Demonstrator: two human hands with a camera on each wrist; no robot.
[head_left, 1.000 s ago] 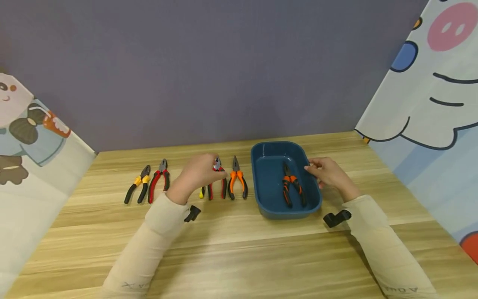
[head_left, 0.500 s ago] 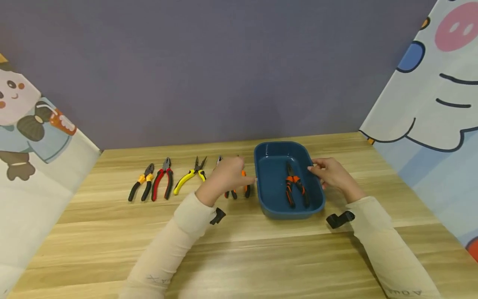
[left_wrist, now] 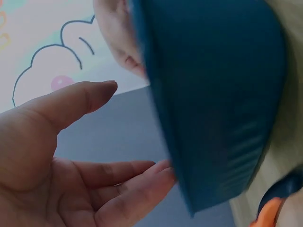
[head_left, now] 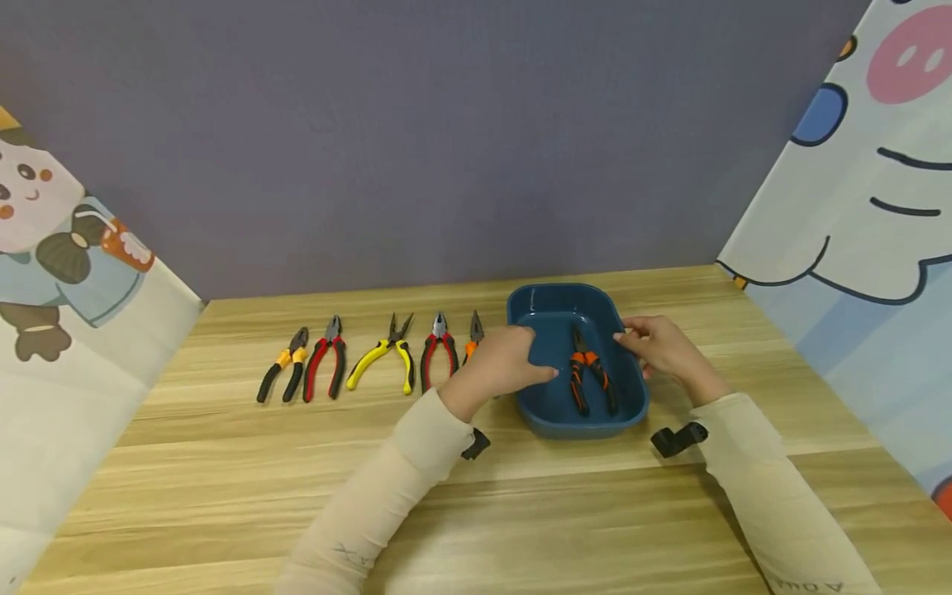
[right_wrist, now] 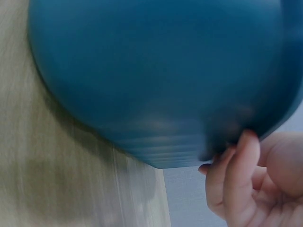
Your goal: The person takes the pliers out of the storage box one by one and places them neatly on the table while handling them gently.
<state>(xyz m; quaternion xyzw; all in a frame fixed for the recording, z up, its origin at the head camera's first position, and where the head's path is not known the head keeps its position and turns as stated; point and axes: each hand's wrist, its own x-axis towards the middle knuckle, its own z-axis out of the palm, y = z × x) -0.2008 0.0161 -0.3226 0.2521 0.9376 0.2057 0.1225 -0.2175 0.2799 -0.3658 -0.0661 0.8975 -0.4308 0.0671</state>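
Note:
My left hand (head_left: 500,364) hovers at the left rim of a blue plastic box (head_left: 576,430), thumb and fingers spread with nothing between them. In the left wrist view its fingertips (left_wrist: 163,175) overlap the box's edge. My right hand (head_left: 660,349) pinches the right rim; in the right wrist view its fingers (right_wrist: 241,165) lie against the outer wall. Inside the box lies one pair of orange-and-black pliers (head_left: 578,359). Just behind my left hand, long-nose pliers with orange handles (head_left: 476,327) are partly hidden.
Left of the box, more pliers lie in a row on the wooden table (head_left: 223,463): red-and-black pliers (head_left: 440,325), yellow needle-nose pliers (head_left: 402,345), another red-and-black pair (head_left: 334,339) and yellow-and-black pliers (head_left: 298,354). A grey panel (head_left: 446,165) stands behind.
My left hand has moved right, from over the row of pliers to the box's left rim, uncovering the yellow and red pairs. The right hand keeps its hold on the box.

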